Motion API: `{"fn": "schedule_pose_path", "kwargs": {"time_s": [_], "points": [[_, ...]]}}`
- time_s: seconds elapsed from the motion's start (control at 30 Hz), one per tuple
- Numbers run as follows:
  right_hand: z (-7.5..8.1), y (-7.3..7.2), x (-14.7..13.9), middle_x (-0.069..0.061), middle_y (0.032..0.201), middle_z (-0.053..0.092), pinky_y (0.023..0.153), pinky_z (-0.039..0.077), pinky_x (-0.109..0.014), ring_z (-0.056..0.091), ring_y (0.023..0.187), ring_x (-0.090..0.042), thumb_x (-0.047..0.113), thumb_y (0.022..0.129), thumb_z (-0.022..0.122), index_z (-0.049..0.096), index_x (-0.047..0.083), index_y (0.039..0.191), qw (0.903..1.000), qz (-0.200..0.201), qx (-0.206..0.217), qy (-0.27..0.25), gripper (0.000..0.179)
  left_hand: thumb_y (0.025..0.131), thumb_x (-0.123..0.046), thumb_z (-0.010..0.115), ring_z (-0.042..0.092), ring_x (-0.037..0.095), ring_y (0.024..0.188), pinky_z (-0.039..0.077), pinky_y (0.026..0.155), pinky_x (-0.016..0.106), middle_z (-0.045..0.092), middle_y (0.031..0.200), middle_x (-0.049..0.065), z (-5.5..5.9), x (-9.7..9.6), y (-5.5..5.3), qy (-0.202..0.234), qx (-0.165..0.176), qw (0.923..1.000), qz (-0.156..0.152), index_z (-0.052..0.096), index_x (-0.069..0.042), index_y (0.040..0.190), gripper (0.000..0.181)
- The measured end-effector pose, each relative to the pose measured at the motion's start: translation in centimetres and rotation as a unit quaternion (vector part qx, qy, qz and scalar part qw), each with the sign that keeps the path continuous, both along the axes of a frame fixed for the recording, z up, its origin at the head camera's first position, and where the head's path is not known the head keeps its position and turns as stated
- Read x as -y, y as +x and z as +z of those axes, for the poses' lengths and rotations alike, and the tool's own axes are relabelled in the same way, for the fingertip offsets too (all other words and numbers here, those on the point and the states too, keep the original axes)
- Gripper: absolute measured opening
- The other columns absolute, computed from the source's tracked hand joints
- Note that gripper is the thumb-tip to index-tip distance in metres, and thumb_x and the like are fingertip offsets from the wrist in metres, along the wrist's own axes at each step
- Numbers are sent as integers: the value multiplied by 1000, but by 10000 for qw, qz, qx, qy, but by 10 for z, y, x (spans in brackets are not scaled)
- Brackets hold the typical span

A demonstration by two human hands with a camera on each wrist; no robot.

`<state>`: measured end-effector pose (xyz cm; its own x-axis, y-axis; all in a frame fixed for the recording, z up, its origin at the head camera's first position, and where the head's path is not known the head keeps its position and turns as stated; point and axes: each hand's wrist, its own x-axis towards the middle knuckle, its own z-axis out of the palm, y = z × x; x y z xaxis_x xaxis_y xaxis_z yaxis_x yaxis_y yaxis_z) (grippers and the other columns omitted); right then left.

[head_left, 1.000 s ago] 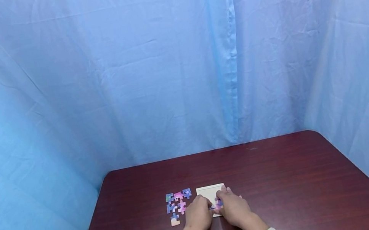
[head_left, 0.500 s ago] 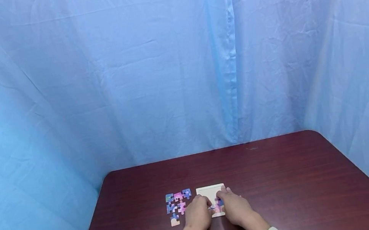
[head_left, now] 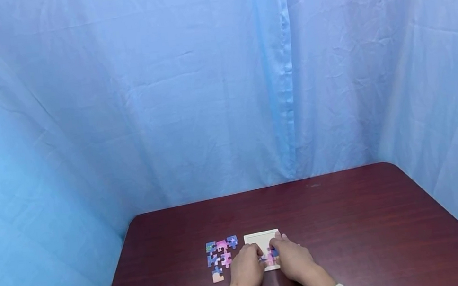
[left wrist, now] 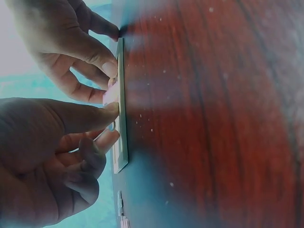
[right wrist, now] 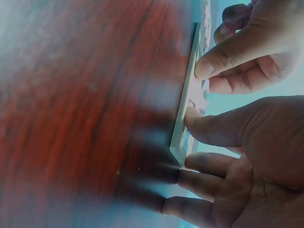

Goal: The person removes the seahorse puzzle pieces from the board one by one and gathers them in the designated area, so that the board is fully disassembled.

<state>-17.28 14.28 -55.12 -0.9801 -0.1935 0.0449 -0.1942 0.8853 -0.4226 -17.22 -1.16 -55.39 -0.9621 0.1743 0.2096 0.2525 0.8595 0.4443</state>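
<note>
Left hand [head_left: 245, 266]: thumb and index nearly together, seems to be pinching small blue cardboard-looking jigsaw piece [head_left: 263, 258] low in square cream shallow tray [head_left: 262, 239], guessing for fine control. Right hand [head_left: 292, 259] fairly open, thumb pressing near tray's close edge, fingers spread along right side, probably bracing. Loose pink-and-blue jigsaw pieces [head_left: 226, 259] left on dark red wood-grain bench [head_left: 350, 223], handy for left.

Passable along far and right edges of dark red-brown wood-grain bench [head_left: 371, 221]; blocked between left and right edges by left hand [head_left: 246, 267], right hand [head_left: 293, 260], square cream tray [head_left: 262, 239], flat blue-and-pink jigsaw pieces [head_left: 222, 245].
</note>
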Motion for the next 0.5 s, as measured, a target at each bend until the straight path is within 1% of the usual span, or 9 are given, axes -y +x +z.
{"fn": "schedule_pose_path", "kwargs": {"time_s": [0.23, 0.33, 0.5], "points": [[1, 0, 0, -26, 148, 61, 95, 53, -71, 63, 134, -44, 4, 86, 79, 65, 15, 105, 10000, -28, 78, -2, 26, 76, -14, 91, 52, 8, 56, 40, 52, 28, 60, 66, -6, 0, 2, 2, 207, -41, 9998, -71, 63, -16, 80, 28], [0, 0, 0, -26, 148, 61, 96, 53, -71, 63, 135, -44, 4, 87, 78, 65, 15, 105, 10000, -28, 58, -9, 25, 76, -9, 87, 49, 6, 55, 38, 51, 27, 59, 64, -8, 0, 3, 2, 230, -60, 9997, -60, 62, -17, 79, 26], [0, 0, 1, -25, 149, 60, 96, 53, -71, 63, 135, -43, 4, 86, 78, 65, 15, 105, 10000, -17, 35, -36, 25, 77, -5, 81, 46, 2, 53, 37, 50, 25, 59, 63, -12, 2, 5, 4, 406, -73, 9991, -81, 64, -18, 78, 22]]}}
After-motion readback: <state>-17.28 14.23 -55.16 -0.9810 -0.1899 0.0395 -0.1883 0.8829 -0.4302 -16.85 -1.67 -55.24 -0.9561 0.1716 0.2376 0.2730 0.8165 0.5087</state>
